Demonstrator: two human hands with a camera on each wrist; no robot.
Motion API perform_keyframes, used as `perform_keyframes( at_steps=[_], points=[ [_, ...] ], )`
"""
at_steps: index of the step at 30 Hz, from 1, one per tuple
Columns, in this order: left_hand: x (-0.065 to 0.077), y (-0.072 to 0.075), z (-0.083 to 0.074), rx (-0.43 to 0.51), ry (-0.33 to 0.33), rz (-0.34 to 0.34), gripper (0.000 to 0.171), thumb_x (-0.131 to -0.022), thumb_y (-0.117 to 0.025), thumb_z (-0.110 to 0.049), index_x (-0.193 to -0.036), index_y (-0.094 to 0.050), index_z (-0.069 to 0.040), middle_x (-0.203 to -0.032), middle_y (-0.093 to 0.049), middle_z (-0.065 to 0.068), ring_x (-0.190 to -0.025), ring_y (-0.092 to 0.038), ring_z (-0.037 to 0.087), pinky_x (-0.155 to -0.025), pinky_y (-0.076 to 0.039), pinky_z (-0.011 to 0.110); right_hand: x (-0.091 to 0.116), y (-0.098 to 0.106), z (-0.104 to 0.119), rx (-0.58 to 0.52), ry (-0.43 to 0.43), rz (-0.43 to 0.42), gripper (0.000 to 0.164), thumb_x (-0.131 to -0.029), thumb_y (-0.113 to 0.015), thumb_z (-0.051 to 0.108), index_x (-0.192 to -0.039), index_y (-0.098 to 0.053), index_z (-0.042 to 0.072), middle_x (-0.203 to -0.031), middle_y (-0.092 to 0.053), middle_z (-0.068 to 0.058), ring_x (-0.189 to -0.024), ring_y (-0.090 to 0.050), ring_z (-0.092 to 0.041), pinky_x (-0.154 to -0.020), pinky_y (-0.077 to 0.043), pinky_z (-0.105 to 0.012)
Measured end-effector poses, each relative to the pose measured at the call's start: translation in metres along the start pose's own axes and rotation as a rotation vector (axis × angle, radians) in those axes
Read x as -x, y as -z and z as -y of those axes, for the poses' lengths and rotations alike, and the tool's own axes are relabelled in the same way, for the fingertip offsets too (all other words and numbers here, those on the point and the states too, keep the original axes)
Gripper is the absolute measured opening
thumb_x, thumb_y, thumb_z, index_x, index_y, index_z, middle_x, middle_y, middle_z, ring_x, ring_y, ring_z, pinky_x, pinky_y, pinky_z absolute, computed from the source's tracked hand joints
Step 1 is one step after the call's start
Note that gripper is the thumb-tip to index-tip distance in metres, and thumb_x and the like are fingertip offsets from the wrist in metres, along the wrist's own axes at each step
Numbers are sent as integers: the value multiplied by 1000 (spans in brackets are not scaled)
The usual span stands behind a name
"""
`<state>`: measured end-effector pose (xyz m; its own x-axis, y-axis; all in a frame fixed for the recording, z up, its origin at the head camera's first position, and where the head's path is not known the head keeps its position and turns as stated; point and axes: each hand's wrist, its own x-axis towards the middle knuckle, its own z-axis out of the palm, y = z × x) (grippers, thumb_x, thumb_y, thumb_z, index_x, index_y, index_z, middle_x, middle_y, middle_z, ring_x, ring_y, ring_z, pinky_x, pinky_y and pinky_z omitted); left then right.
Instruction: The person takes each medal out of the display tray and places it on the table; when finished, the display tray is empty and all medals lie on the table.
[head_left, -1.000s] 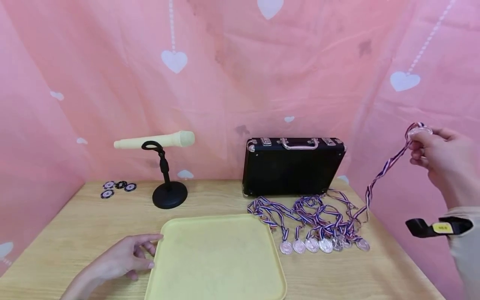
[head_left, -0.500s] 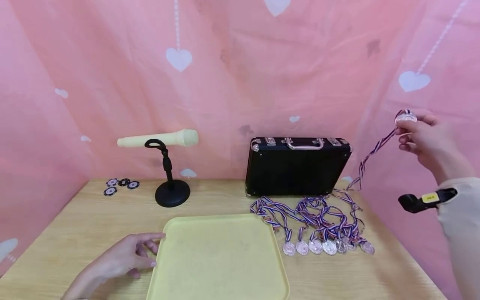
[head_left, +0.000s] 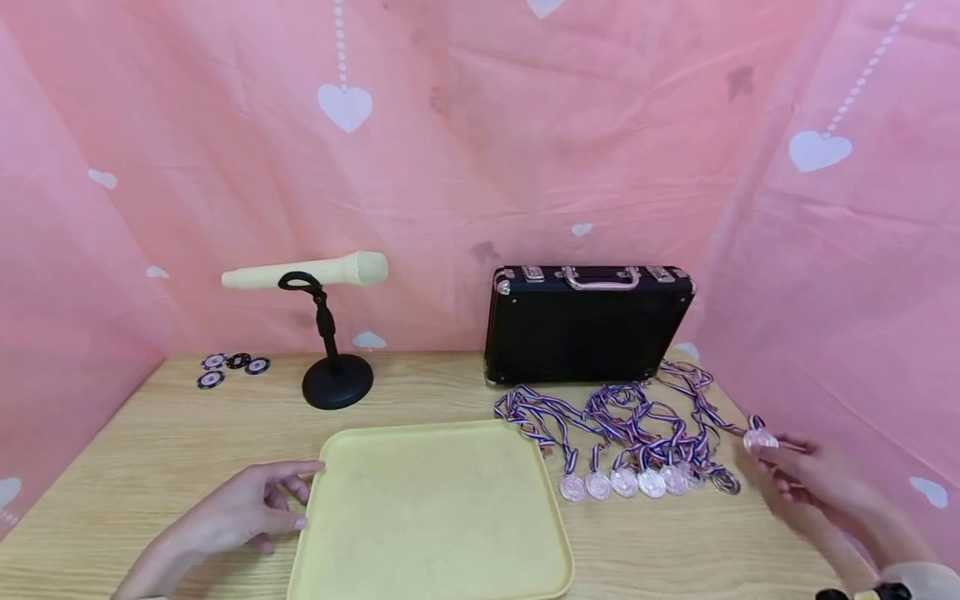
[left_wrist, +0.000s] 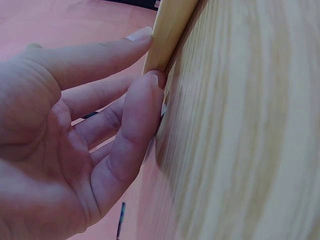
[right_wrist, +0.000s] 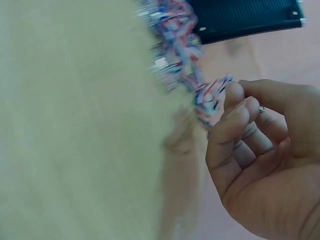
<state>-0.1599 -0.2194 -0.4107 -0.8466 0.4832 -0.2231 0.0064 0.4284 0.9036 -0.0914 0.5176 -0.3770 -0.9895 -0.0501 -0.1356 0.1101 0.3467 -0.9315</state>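
Observation:
On the right of the head view, my right hand (head_left: 817, 479) pinches a silver medal (head_left: 761, 441) between thumb and fingers, low by the table's right edge. Its striped ribbon (right_wrist: 212, 97) trails toward several other medals (head_left: 624, 482), which lie in a row with tangled red, white and blue ribbons (head_left: 637, 421). In the right wrist view the fingers mostly hide the pinched medal. My left hand (head_left: 240, 512) touches the left rim of a pale yellow tray (head_left: 431, 508) with fingertips. The left wrist view shows these fingertips against the tray's side wall (left_wrist: 172, 30), not wrapped round it.
A black case (head_left: 588, 329) with a metal handle stands upright behind the ribbons. At the back left, a cream microphone (head_left: 315, 272) sits on a black stand (head_left: 337, 382). Several poker chips (head_left: 238, 361) lie further left. Pink curtain (head_left: 450, 167) surrounds the table.
My right hand has come down from high on the right to near table level, still pinching the medal, whose ribbon has dropped toward the pile. The left hand stays at the tray rim.

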Motion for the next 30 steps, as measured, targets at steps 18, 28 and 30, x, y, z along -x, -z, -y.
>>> perform_keyframes(
  at_steps=[18, 28, 30],
  points=[
    [2, 1, 4, 8, 8, 2, 75, -91, -80, -7, -156, -44, 4, -116, -57, 13, -84, -56, 16, -53, -58, 30, 0, -10, -22, 304, -71, -20, 30, -110, -52, 12, -120, -56, -16, -77, -65, 4, -55, -53, -4, -48, -52, -24],
    [3, 0, 3, 4, -19, 12, 75, -91, -79, -6, -156, -44, 6, -115, -57, 14, -84, -56, 15, -53, -59, 30, -3, -2, -20, 408, -72, -39, 26, -111, -50, 14, -112, -59, -11, -71, -58, 2, -56, -53, -7, -49, -52, -24],
    [2, 0, 2, 2, -16, 10, 75, -91, -79, -6, -156, -44, 6, -115, -57, 14, -84, -56, 15, -53, -59, 30, -3, -2, -19, 427, -92, -64, 27, -111, -51, 16, -111, -60, -9, -71, -55, 1, -57, -54, -8, -51, -53, -25]
  ],
)
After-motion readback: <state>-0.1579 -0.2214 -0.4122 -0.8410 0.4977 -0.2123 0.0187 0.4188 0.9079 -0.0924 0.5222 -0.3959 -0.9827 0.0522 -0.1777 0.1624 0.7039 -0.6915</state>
